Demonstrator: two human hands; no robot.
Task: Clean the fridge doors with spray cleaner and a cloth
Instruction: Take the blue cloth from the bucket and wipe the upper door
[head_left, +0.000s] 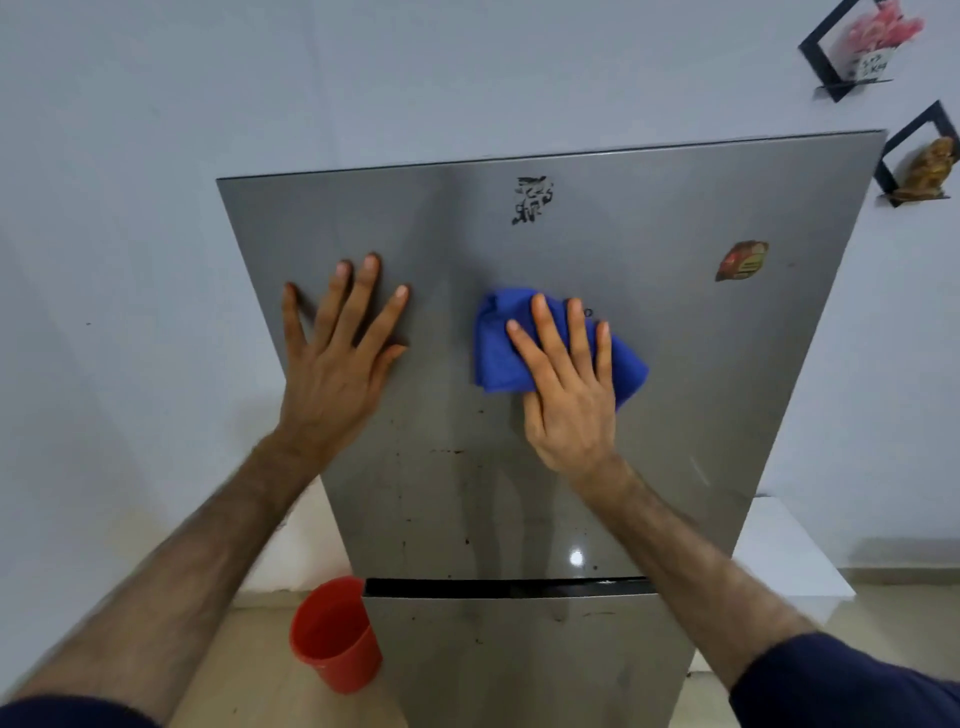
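A grey steel fridge stands in front of me, its upper door (675, 364) above a dark gap and its lower door (519, 654) below. My right hand (566, 389) presses a folded blue cloth (498, 353) flat against the middle of the upper door, fingers straight. To its left, my left hand (337, 358) lies flat on the same door with fingers spread. Dark specks dot the door's lower part. No spray bottle is in view.
A scuffed sticker remnant (532, 200) sits near the door's top and a red-brown magnet (742, 260) at its right. A red plastic cup (335, 634) stands on the floor left of the fridge. Black wall shelves (852, 52) hang at the upper right. A white ledge (789, 551) is right of the fridge.
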